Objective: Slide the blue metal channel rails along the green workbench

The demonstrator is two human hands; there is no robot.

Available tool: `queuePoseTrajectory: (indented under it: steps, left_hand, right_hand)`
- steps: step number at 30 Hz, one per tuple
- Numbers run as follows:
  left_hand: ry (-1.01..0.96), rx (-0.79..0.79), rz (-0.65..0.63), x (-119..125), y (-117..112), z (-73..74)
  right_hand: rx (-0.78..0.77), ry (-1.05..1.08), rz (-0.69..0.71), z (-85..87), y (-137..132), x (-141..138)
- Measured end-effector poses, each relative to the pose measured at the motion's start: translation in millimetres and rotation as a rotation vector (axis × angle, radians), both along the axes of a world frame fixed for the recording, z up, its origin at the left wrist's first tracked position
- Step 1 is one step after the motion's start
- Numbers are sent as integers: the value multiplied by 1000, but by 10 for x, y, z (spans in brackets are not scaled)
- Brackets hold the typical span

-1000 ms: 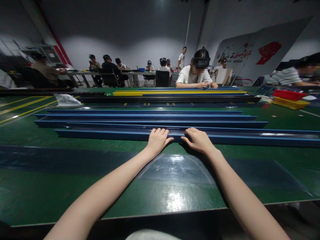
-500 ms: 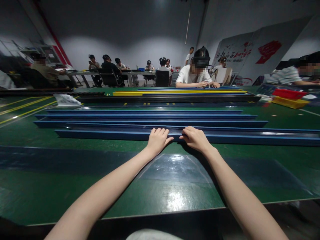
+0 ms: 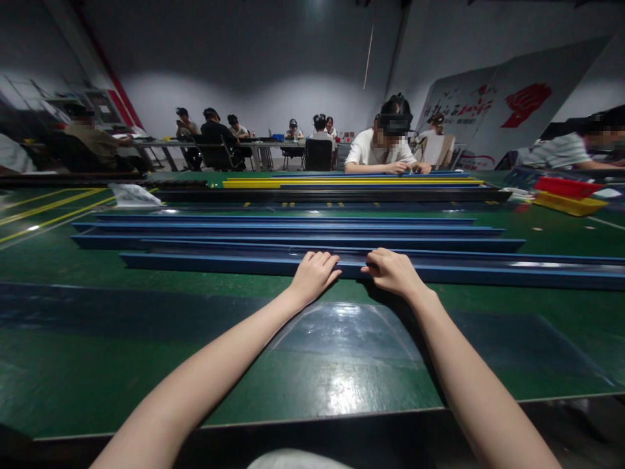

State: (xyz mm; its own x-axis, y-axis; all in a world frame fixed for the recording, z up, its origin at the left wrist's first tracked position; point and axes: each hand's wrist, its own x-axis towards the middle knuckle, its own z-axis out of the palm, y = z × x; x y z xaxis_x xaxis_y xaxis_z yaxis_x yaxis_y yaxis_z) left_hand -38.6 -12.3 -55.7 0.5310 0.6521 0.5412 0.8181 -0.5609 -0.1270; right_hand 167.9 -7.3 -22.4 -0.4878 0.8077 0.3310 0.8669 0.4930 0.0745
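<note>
A long blue channel strip (image 3: 209,262) lies across the green table in front of me, its trough facing up. My left hand (image 3: 316,272) grips its near wall, fingers over the top edge and inside, thumb along the front. A short way to the right, my right hand (image 3: 390,270) holds the same wall with curled fingers; its fingertips are partly hidden. Just behind lie several more blue channel strips (image 3: 161,242), parallel to it. A clear plastic sheet (image 3: 342,329) lies flat on the table under my forearms.
Black strips (image 3: 332,195) and yellow strips (image 3: 351,183) lie farther back. Red (image 3: 569,187) and yellow trays (image 3: 569,204) are at the right. A co-worker (image 3: 381,150) sits across the table; others sit beyond. The table's near edge (image 3: 322,420) runs below my arms.
Both hands have shifted slightly right, and the gripped blue channel strip has slid right with them. The strips behind it look almost unmoved, apart from a small shift of the whole view.
</note>
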Motion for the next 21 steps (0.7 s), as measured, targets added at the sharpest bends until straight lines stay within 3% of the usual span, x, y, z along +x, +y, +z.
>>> queuePoseTrajectory:
  steps: [9, 21]
  left_hand:
    - [-5, 3, 136, -9, 5, -27]
    - [-23, 11, 140, -9, 5, -29]
  right_hand:
    - [4, -8, -49, -16, -7, 99]
    - [50, -1, 40, -90, -5, -60]
